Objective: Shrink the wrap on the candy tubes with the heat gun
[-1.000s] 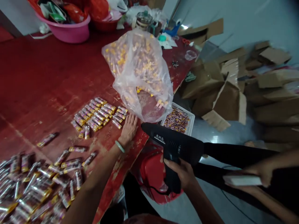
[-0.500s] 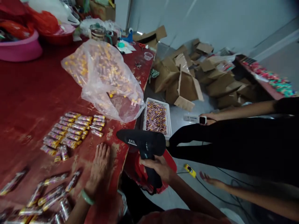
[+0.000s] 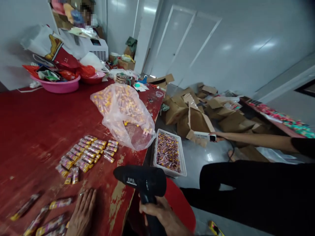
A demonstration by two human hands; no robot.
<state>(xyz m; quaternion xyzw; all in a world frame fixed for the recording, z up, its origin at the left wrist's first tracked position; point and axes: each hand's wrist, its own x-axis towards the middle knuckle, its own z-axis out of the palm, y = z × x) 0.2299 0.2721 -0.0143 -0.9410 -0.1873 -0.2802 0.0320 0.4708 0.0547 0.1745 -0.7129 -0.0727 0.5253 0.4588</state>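
Observation:
My right hand (image 3: 161,211) is wrapped around the handle of a black hair dryer (image 3: 141,178), whose nozzle points left over the edge of the red table (image 3: 39,124). My left hand (image 3: 83,211) lies flat on the tabletop, fingers stretched out, beside several loose wrapped tubes (image 3: 52,224) with yellow ends. Beyond it, more of these small clear-wrapped tubes (image 3: 86,153) lie side by side in rows. A large translucent plastic bag (image 3: 123,111) full of yellow-ended pieces rests farther back.
A white crate (image 3: 183,164) of similar pieces stands right of the table, near a red stool (image 3: 180,203). Opened cardboard boxes (image 3: 194,121) cover the floor behind. At right, another person's hand (image 3: 218,136) holds a white device. A pink basin (image 3: 61,86) sits at the back left.
The view has tilted upward. My left hand has slid nearer, towards the loose tubes. The hair dryer stays in my right hand, and the other person has shifted stance.

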